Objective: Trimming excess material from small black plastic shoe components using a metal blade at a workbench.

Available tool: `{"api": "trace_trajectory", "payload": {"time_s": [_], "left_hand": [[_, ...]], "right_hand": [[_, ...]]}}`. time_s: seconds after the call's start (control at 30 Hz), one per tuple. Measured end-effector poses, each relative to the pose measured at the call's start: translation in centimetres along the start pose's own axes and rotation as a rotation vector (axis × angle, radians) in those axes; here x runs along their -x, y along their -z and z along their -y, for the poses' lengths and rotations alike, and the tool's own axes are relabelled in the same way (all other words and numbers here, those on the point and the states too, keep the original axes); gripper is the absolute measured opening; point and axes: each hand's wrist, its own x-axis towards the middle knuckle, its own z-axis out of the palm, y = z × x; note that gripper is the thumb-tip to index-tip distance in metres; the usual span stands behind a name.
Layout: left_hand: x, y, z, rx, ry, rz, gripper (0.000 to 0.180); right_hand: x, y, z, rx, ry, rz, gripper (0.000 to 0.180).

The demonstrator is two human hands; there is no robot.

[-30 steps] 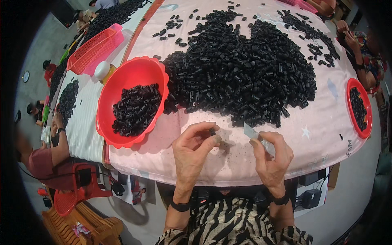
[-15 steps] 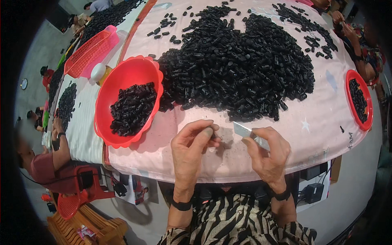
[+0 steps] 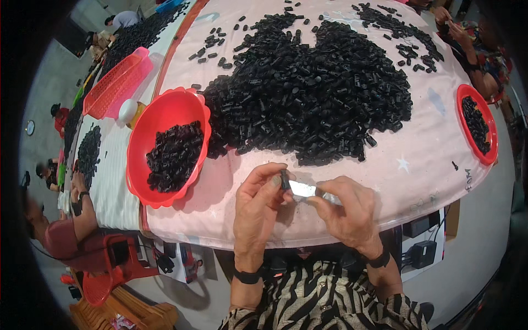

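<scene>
Between the thumb and fingers of my left hand (image 3: 257, 206) is a small black plastic part (image 3: 284, 180), held upright. My right hand (image 3: 347, 212) pinches a flat, shiny metal blade (image 3: 303, 189). The blade's end meets the part or lies right beside it; I cannot tell whether it presses in. Just beyond my hands lies a big heap of similar black plastic parts (image 3: 308, 93) on the pink cloth (image 3: 220, 220). To the left, a red scalloped bowl (image 3: 179, 102) holds more black parts (image 3: 175, 157).
A red oval tray (image 3: 463, 91) with black parts stands at the right edge. Beyond the bowl are a white-lidded jar (image 3: 130, 111) and a pink basket (image 3: 113, 88). Co-workers sit left and far right; a red chair (image 3: 118, 264) stands at lower left.
My right hand has brought the blade leftward to the black part in my left hand. The part now shows more clearly above my left fingers. The whole view has shifted slightly.
</scene>
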Motion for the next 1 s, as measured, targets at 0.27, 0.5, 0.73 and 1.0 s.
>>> {"api": "trace_trajectory", "payload": {"time_s": [0.27, 0.5, 0.73, 1.0], "left_hand": [[-0.2, -0.3, 0.6, -0.008, 0.028, -0.025, 0.026], [-0.2, -0.1, 0.8, -0.012, 0.021, 0.000, 0.026], [-0.1, -0.1, 1.1, -0.023, 0.015, -0.031, 0.025], [0.0, 0.0, 1.5, -0.034, -0.023, -0.038, 0.025]], "right_hand": [[-0.1, -0.5, -0.1, -0.011, 0.013, 0.023, 0.023], [-0.3, -0.6, 0.0, -0.009, -0.007, 0.036, 0.022], [-0.1, -0.9, 0.0, 0.035, -0.004, 0.033, 0.022], [-0.2, -1.2, 0.0, 0.060, 0.003, 0.028, 0.021]]}}
